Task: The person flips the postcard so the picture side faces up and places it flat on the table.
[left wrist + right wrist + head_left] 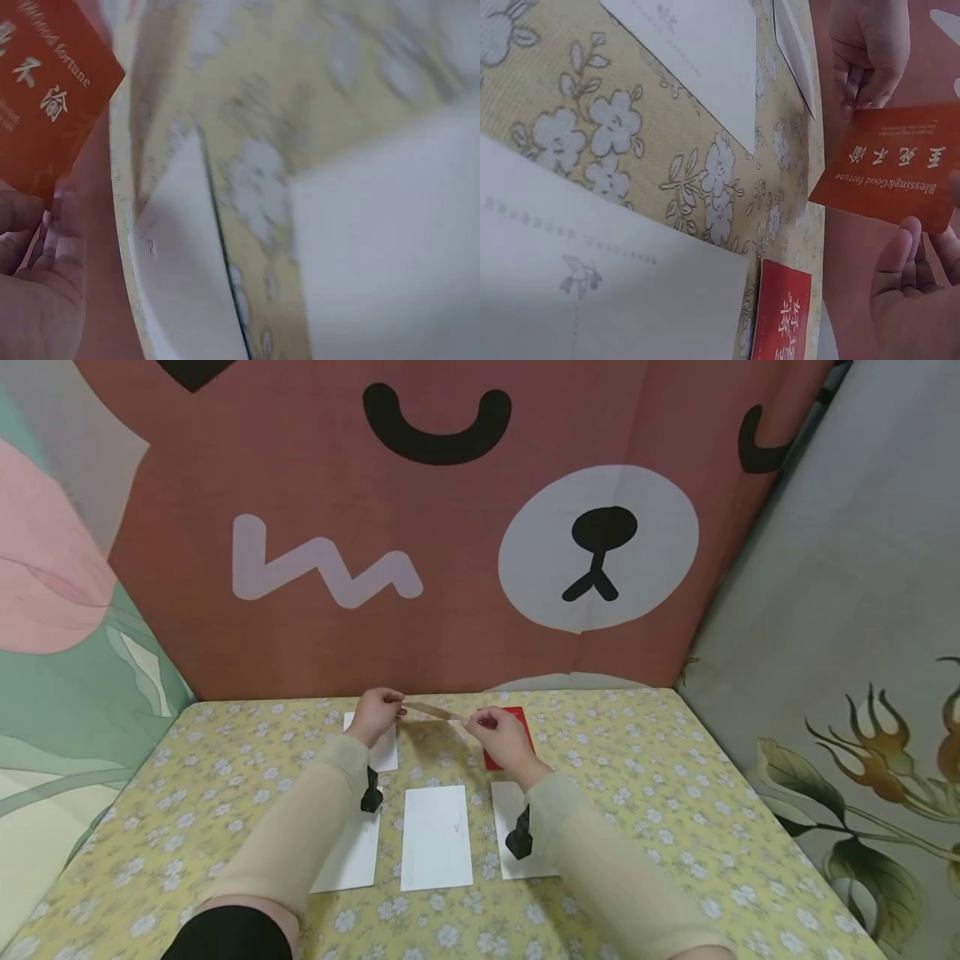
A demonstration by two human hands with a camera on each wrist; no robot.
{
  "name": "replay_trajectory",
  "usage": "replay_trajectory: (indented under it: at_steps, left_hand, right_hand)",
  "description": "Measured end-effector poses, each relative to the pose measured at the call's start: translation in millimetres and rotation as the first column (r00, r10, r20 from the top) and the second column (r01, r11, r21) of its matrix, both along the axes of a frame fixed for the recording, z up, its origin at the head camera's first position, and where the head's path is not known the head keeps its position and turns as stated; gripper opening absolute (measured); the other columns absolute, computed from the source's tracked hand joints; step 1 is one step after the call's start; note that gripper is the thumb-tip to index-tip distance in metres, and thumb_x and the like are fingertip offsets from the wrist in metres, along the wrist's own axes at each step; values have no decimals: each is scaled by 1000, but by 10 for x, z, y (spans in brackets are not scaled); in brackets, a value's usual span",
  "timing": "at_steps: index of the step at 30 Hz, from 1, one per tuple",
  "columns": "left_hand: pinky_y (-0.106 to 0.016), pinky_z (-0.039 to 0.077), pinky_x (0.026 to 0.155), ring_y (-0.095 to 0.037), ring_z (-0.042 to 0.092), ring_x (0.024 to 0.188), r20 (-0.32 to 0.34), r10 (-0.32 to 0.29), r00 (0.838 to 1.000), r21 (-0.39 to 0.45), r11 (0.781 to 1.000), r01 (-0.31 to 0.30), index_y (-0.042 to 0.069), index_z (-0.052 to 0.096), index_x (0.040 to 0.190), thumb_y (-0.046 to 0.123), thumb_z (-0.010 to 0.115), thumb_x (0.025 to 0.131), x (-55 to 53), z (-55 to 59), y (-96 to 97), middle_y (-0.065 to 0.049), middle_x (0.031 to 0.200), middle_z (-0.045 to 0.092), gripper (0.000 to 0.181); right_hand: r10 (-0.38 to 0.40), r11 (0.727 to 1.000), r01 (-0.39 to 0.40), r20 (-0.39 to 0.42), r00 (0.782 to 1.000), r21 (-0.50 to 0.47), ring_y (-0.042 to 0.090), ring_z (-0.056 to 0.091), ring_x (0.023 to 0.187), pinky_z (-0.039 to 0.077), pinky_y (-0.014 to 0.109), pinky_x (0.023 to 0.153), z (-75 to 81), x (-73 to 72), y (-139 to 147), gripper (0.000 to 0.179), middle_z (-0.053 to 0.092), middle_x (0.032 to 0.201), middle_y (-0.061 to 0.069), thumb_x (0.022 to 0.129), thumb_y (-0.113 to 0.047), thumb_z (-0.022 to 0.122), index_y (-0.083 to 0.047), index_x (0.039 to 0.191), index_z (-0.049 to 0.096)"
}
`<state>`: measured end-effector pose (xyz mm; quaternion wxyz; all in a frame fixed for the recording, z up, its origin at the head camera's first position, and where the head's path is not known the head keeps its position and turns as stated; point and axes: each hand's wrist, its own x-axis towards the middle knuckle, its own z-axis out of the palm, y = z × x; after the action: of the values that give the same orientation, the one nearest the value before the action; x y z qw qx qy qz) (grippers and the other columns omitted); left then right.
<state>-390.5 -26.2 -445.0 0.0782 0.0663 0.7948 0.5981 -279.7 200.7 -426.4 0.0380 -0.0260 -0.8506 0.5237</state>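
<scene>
**Two pale sleeves (292, 827) reach over the table to an orange card stretched between both hands**

The orange card (892, 161) is off the cloth, toward the table's far edge, directly between the hands. In the head view it is nearly edge-on, a thin tan strip running from left to right, its right end lower in the picture; whether that end is closer to the person or just lower, I cannot tell. Both wrist views show its lettered face.

Neither hand is nearer, since each has an end: the left hand (377, 717) pinches the left one, and the right hand (504, 745) grips the right one between thumb and fingers. A small black camera hangs at each wrist.

Below the right hand and apart from it, a red card (517, 735) lies on the cloth. A white card (386, 748) lies partly behind the left hand, with shadowed cloth between the two. Nearer the person comes a row of three more white cards (437, 839); the forearms partly cover the outer two.

The tablecloth (637, 852) is yellow with pale flowers. Beyond it hangs a brown backdrop (450, 643) with a cartoon bear face; a grey botanical curtain (855, 610) closes the right side, a pink and green one (67, 693) the left.
</scene>
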Motion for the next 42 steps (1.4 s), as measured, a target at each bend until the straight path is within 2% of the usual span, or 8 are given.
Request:
replay_trajectory:
  at_steps: [3, 6, 10, 13, 20, 31, 38, 42]
  left_hand:
    - [-39, 56, 86, -35, 66, 106, -33, -24, 999, -82, 996, 21, -12, 60, 127, 0, 44, 105, 24, -25, -17, -26, 116, 64, 29]
    - [-43, 55, 87, -37, 64, 110, -23, -39, 999, -119, 992, 36, -9, 60, 128, 2, 44, 107, 27, -42, 4, -25, 120, 63, 29]
    - [-40, 55, 78, -36, 65, 106, -40, -50, 998, -185, 982, 42, -7, 62, 125, 3, 44, 107, 51, -39, 18, -24, 118, 64, 27]
    - [-34, 52, 73, -34, 65, 103, -49, -62, 997, -204, 978, 50, -6, 63, 122, 3, 45, 106, 90, -32, 15, -22, 114, 65, 25]
    - [-40, 54, 80, -34, 63, 100, -44, -91, 995, -171, 982, 82, -6, 64, 117, 2, 47, 106, 167, -25, -45, -22, 111, 65, 22]
    - [-44, 57, 85, -37, 64, 99, -74, -136, 988, -127, 984, 126, -9, 62, 120, -2, 48, 105, 298, -23, -152, -21, 108, 63, 22]
    - [-47, 57, 85, -35, 65, 95, -75, -157, 985, -140, 979, 146, -6, 63, 118, 0, 49, 105, 392, 9, -154, -17, 103, 64, 20]
    - [-47, 56, 85, -35, 65, 95, -65, -168, 984, -155, 975, 156, -4, 63, 118, 3, 50, 106, 470, 42, -156, -17, 102, 63, 18]
  right_hand:
    - [-16, 1000, 15, -25, 1000, -4, 24, 61, 94, 51, 41, 84, -9, -24, 1, 22, 67, 113, 14, 107, -26, 61, -7, 116, 69]
    - [-53, 999, 54, -55, 997, 8, 23, 59, 83, 50, 39, 77, 2, -41, 29, 26, 67, 105, 18, 110, -22, 54, -5, 122, 69]
    - [-88, 996, 89, -81, 993, 7, 18, 47, 64, 43, 32, 61, 25, -70, 67, 28, 58, 82, 10, 110, -21, 51, -4, 124, 69]
    - [-120, 993, 119, -91, 989, -18, 16, 46, 58, 42, 30, 55, 45, -87, 71, 27, 54, 78, 5, 110, -23, 53, -4, 122, 68]
    - [-183, 983, 179, -103, 978, -46, 19, 51, 68, 45, 32, 61, 67, -127, 59, 24, 64, 99, 13, 109, -25, 54, -5, 116, 65]
    - [-223, 971, 213, -88, 971, -107, 22, 57, 75, 47, 30, 60, 81, -170, 7, 22, 65, 101, 16, 109, -25, 54, -6, 111, 65]
    - [-304, 934, 281, -77, 950, -219, 42, 67, 98, 54, 29, 67, 44, -205, -13, 21, 65, 107, 24, 108, -15, 53, 1, 116, 63]
    - [-332, 917, 306, -64, 941, -256, 44, 66, 100, 52, 27, 67, 34, -231, -13, 20, 65, 108, 26, 107, -12, 53, 3, 118, 62]
